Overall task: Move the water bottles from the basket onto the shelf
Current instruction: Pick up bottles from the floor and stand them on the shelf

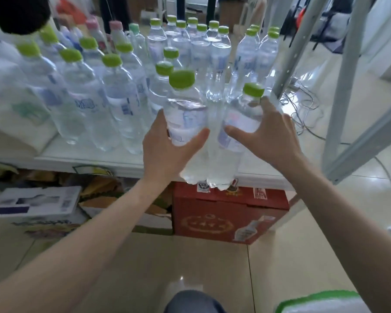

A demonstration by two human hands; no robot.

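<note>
Water bottles clear, green-capped (labels blurred); both hands grasping one each.

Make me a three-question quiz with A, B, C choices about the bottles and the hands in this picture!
1. Where is the red box?
A. under the shelf
B. on the shelf
C. in a hand

2. What colour is the cap of the left hand's bottle?
A. blue
B. green
C. red

3. What is the right hand doing?
A. hanging empty
B. gripping the right hand's bottle
C. twisting a cap

Answers: 1 A, it sits on the floor below the shelf edge. 2 B, its cap is lime green. 3 B, fingers wrap the bottle; the left hand does likewise.
</note>
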